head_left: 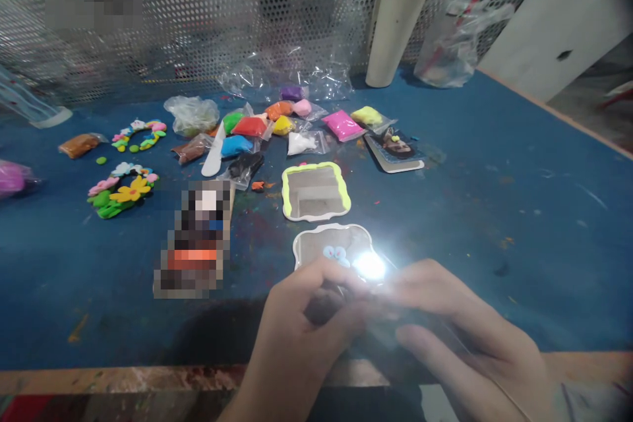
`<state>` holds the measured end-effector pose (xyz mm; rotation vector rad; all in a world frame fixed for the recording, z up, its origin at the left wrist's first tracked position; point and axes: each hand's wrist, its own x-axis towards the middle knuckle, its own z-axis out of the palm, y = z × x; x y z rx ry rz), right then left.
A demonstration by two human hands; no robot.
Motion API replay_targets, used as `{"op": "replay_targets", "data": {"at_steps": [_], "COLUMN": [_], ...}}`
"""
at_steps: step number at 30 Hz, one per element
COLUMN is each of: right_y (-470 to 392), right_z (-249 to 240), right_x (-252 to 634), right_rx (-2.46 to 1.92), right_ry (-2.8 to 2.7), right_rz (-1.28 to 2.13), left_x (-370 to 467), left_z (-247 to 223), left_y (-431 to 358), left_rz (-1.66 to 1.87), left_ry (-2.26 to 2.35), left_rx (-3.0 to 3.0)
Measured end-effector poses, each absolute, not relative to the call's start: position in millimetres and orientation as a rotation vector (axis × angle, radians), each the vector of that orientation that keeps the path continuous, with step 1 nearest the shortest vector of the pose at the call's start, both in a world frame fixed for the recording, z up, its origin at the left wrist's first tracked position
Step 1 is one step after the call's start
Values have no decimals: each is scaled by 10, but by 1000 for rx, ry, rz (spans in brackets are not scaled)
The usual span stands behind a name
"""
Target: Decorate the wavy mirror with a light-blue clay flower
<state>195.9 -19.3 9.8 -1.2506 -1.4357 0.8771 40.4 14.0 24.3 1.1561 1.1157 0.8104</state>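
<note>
Near the table's front edge, my left hand [316,323] has its thumb and index finger pressed together; what they pinch is too small and glared to name. My right hand [459,330] is close beside it, fingers bent toward the same spot, with a clear, shiny something faintly visible between the hands. A bright glare covers the area just above the fingertips. Behind my left hand lies a white wavy-edged frame [301,244] with light blue round pieces [335,254] on it. Farther back is a similar frame [347,192] edged in yellow clay.
Colored clay packets [251,126] and a white plastic knife [213,155] lie behind. Two flower-decorated rings [132,190] and a pixelated phone-shaped object [198,244] are left. A small booklet [395,148], tumbler [398,26] and plastic bag [448,53] stand toward the back right.
</note>
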Motion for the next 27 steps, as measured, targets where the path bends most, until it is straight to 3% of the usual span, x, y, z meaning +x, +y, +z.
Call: {"op": "replay_targets", "data": {"at_steps": [11, 18, 27], "right_y": [-179, -172, -132], "right_z": [87, 2, 69], "right_x": [1950, 1958, 1940], "right_rx": [-1314, -1314, -1429], "right_ry": [-1276, -1234, -1284], "right_rz": [987, 919, 848], "left_x": [317, 160, 209], "left_z": [215, 160, 40], "left_y": [90, 209, 253], "left_rz": [865, 931, 741], "left_ry": [1200, 1897, 1877], "left_rx": [1525, 1970, 2235]}}
